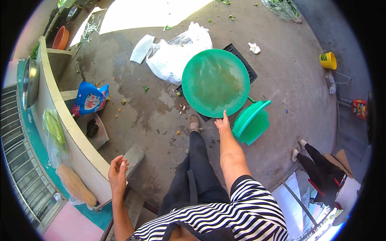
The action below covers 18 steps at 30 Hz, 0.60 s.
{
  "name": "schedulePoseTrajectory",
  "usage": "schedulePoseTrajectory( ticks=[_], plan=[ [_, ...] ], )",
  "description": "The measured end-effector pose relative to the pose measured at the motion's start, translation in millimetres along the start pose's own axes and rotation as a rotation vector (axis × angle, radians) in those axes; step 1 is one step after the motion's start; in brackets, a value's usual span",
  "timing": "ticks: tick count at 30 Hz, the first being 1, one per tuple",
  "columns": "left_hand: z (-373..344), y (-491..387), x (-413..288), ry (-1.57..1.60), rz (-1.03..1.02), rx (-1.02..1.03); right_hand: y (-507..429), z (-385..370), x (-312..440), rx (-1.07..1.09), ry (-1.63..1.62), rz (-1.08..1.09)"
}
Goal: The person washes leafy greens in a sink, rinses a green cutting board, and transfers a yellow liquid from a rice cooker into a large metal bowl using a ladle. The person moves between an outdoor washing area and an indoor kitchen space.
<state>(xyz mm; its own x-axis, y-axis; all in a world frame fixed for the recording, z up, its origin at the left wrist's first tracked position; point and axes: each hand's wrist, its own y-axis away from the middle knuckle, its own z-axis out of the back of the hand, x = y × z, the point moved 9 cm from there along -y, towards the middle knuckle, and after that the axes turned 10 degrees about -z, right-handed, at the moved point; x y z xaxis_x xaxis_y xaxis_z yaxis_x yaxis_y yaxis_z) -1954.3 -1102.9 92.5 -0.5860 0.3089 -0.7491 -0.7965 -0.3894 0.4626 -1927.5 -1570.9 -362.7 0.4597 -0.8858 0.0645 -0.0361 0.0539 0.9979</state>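
Observation:
My right hand (pixel 222 121) reaches forward to the near rim of a round green plastic lid or tray (pixel 215 82), thumb over the edge and fingers at its underside. A black slatted crate or mat (pixel 241 61) lies partly hidden beneath the green disc. Just right of my forearm stands a green plastic dustpan-like scoop (pixel 253 123). My left hand (pixel 118 170) is raised at the lower left, fingers loosely curled, holding nothing. White plastic bags and mesh foam wrap (pixel 178 57) lie against the disc's left side.
A low tiled wall (pixel 64 111) runs along the left, with a metal basin (pixel 30 82) and bagged vegetables (pixel 55 132). A blue printed bag (pixel 90 99) rests beside it. A concrete block (pixel 134 158) is near my left hand. Another person (pixel 322 174) stands at right. Scraps dot the floor.

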Motion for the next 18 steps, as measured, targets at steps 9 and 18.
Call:
schedulePoseTrajectory(
  ticks=[9, 18],
  plan=[
    [9.0, -38.5, -66.8, -0.008, -0.083, 0.039, 96.1, -34.5, 10.0, 0.141, 0.154, 0.185],
    [105.1, -84.6, -89.0, 0.056, -0.128, -0.059, 224.2, -150.3, 86.4, 0.035, 0.568, 0.429]
  ],
)
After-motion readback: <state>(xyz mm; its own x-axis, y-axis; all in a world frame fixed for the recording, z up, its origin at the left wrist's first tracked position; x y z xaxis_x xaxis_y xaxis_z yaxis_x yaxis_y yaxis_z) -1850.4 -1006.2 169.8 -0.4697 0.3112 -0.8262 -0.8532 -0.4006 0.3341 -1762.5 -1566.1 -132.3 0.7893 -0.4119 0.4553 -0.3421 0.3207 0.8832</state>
